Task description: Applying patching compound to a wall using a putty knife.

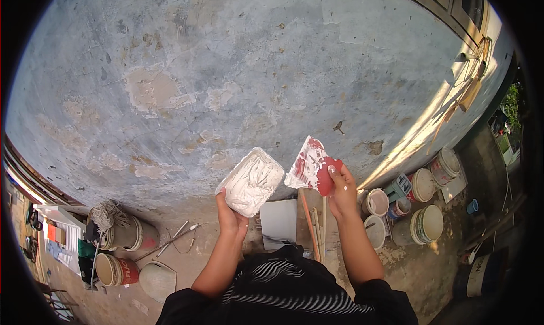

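Note:
My left hand (231, 216) grips the lower left edge of a shallow rectangular tub (252, 180) full of white putty, its surface ridged and smeared. In my right hand (341, 190) is a red putty spreader (315, 169), pinched between thumb and fingers. White putty coats much of its wide blade, and a small white spot shows on the hand. Tub and spreader are held side by side, a little apart, in front of a worn blue-grey wall (226, 87). The wall has peeled patches and rough beige spots.
Several buckets (422, 184) stand at the right by the wall, and more buckets (116, 268) at the left near a bundle of string (109, 213). Thin poles (316, 229) and a grey board (279, 224) lie below my hands. A window frame (447, 8) is at the upper right.

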Tool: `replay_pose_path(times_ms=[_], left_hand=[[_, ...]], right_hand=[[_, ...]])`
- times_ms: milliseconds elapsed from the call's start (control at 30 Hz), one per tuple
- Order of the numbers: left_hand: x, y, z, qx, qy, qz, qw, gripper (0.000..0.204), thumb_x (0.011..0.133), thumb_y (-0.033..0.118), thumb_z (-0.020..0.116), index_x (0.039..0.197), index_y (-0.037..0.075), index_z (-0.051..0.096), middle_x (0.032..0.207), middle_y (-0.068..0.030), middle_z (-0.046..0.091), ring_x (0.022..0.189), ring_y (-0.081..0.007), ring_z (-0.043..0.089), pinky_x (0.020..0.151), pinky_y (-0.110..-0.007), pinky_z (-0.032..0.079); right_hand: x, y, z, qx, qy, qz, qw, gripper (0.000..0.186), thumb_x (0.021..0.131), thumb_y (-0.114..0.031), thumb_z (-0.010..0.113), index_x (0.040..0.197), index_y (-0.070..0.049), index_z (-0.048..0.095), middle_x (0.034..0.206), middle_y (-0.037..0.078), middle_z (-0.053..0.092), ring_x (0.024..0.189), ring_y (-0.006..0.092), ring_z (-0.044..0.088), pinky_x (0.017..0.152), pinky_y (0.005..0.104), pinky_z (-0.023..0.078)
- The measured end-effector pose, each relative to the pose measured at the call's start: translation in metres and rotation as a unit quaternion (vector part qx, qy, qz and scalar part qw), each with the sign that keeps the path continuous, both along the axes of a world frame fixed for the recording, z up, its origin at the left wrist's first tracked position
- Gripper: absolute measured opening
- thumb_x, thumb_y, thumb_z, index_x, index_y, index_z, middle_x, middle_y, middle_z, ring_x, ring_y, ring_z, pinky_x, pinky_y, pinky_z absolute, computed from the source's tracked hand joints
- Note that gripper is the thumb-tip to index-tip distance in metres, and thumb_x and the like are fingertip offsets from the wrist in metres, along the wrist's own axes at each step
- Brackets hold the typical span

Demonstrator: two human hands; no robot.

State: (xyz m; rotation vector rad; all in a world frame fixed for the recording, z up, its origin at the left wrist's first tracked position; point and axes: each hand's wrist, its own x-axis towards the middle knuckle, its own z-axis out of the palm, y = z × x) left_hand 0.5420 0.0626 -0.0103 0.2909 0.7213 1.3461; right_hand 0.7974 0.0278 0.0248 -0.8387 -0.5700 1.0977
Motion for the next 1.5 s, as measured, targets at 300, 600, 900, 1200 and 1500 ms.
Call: replay_pose_path(times_ms=[300, 600, 900, 1200, 1500], left_hand=[[0.012, -0.014, 0.009, 0.036, -0.017, -0.045, 0.998, 0.065, 0.098, 0.044, 0.041, 0.147, 0.001, 0.038, 0.148, -0.0152, 0.048, 0.135, -0.0298, 0.048, 0.112, -0.044, 0.04], [-0.024, -0.042, -0.018, -0.017, 0.001, -0.059, 0.998, 0.068, 0.098, 0.05, 0.037, 0.149, 0.004, 0.037, 0.148, -0.0151, 0.047, 0.135, -0.0317, 0.048, 0.113, -0.046, 0.039], [-0.09, -0.045, -0.044, -0.04, -0.003, -0.013, 0.999, 0.07, 0.098, 0.051, 0.036, 0.149, 0.003, 0.038, 0.148, -0.0151, 0.048, 0.135, -0.032, 0.048, 0.112, -0.046, 0.04], [-0.166, -0.018, -0.056, -0.041, -0.012, 0.046, 0.998, 0.065, 0.1, 0.048, 0.036, 0.146, 0.002, 0.04, 0.147, -0.0143, 0.049, 0.134, -0.0296, 0.05, 0.111, -0.043, 0.042], [-0.239, 0.003, -0.061, -0.063, -0.005, 0.073, 0.995, 0.064, 0.101, 0.047, 0.036, 0.146, 0.002, 0.041, 0.146, -0.0134, 0.05, 0.132, -0.0294, 0.051, 0.11, -0.043, 0.043]], right_hand=[[-0.009, 0.019, -0.032, -0.09, 0.042, 0.136, 0.986, 0.023, 0.098, -0.005, 0.056, 0.119, 0.001, 0.062, 0.108, 0.009, 0.069, 0.092, 0.0168, 0.069, 0.081, 0.0313, 0.058], [0.011, 0.034, -0.056, -0.084, 0.113, 0.027, 0.99, 0.025, 0.097, -0.003, 0.054, 0.12, 0.0, 0.061, 0.112, 0.01, 0.069, 0.096, 0.0204, 0.069, 0.081, 0.0325, 0.058], [-0.042, 0.024, -0.093, -0.138, 0.066, 0.096, 0.984, 0.025, 0.098, -0.005, 0.053, 0.121, -0.003, 0.062, 0.103, 0.005, 0.07, 0.084, 0.0149, 0.068, 0.058, 0.0296, 0.052], [-0.146, 0.088, -0.094, -0.103, -0.141, 0.098, 0.98, 0.015, 0.099, -0.003, 0.052, 0.106, 0.0, 0.065, 0.095, 0.004, 0.069, 0.083, 0.0104, 0.064, 0.073, 0.0264, 0.051], [-0.21, 0.156, -0.122, -0.128, -0.329, -0.021, 0.935, 0.013, 0.099, -0.005, 0.053, 0.105, -0.001, 0.064, 0.094, 0.003, 0.068, 0.081, 0.011, 0.062, 0.074, 0.0281, 0.05]])
